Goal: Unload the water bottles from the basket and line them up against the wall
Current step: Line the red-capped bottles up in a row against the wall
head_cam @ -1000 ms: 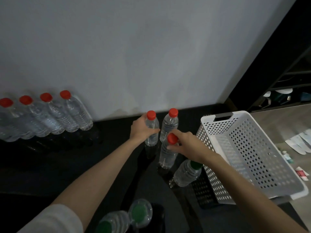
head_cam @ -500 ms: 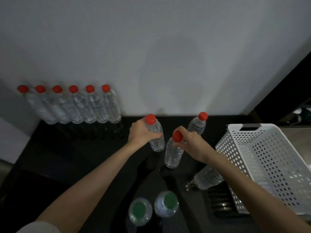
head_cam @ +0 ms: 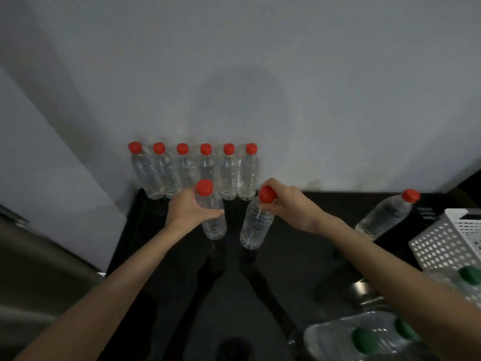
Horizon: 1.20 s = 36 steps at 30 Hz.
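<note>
Several clear water bottles with red caps (head_cam: 229,173) stand in a row against the grey wall (head_cam: 260,87). My left hand (head_cam: 190,207) grips the upper body of one red-capped bottle (head_cam: 213,217), held just in front of that row. My right hand (head_cam: 289,201) pinches the neck of a second red-capped bottle (head_cam: 256,225), which tilts to the right of the first. Another red-capped bottle (head_cam: 385,214) stands leaning on the dark surface further right. The white perforated basket (head_cam: 447,241) is at the right edge.
Three bottles with green caps (head_cam: 364,337) sit at the lower right, one (head_cam: 468,276) beside the basket. The glossy black surface (head_cam: 299,256) ends at a lighter floor and grey wall panel on the left.
Both hands have carried their bottles left toward the row of red-capped bottles. The view has swung left, so the basket is now at the right edge.
</note>
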Available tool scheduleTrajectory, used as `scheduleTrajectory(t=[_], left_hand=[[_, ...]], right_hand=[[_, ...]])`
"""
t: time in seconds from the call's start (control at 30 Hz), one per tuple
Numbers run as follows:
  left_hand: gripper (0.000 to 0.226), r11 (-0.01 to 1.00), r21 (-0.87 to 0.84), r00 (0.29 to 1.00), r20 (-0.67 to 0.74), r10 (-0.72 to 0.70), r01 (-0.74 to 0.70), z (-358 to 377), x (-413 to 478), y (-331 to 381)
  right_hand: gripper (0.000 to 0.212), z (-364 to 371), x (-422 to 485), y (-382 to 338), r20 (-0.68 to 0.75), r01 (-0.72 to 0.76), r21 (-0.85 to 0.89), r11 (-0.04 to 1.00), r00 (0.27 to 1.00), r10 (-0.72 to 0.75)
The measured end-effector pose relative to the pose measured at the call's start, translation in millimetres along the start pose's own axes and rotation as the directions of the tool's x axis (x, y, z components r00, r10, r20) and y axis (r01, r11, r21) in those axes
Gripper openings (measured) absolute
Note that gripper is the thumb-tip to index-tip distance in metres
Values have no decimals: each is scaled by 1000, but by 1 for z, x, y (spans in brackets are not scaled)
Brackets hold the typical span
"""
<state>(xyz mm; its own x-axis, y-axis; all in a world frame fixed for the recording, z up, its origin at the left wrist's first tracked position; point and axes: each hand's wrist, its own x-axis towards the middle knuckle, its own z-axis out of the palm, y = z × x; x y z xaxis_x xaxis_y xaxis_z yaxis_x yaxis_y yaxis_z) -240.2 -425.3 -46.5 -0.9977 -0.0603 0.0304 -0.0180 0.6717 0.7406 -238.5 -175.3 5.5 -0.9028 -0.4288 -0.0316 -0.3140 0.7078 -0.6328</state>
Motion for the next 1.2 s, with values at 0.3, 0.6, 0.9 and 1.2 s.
scheduleTrajectory(t=[0.3, 0.6, 0.9, 1.2], left_hand=[[49, 997, -13, 996, -48, -77, 76, -88, 36, -89], [43, 993, -37, 990, -83, -113, 111, -110, 70, -133], [36, 973, -126, 974, -98, -206, 193, -112, 106, -159], [57, 979, -166, 980, -138, -146, 122, -98, 108, -171]], right_hand=[[23, 72, 96, -68, -9, 67, -2, 998, 998, -67], [27, 127, 177, -92, -3, 50, -46, 998, 999, -50], [28, 158, 227, -103, -22, 58, 17, 998, 998, -58], [30, 172, 232, -107, -146, 102, 60, 993, 985, -92]])
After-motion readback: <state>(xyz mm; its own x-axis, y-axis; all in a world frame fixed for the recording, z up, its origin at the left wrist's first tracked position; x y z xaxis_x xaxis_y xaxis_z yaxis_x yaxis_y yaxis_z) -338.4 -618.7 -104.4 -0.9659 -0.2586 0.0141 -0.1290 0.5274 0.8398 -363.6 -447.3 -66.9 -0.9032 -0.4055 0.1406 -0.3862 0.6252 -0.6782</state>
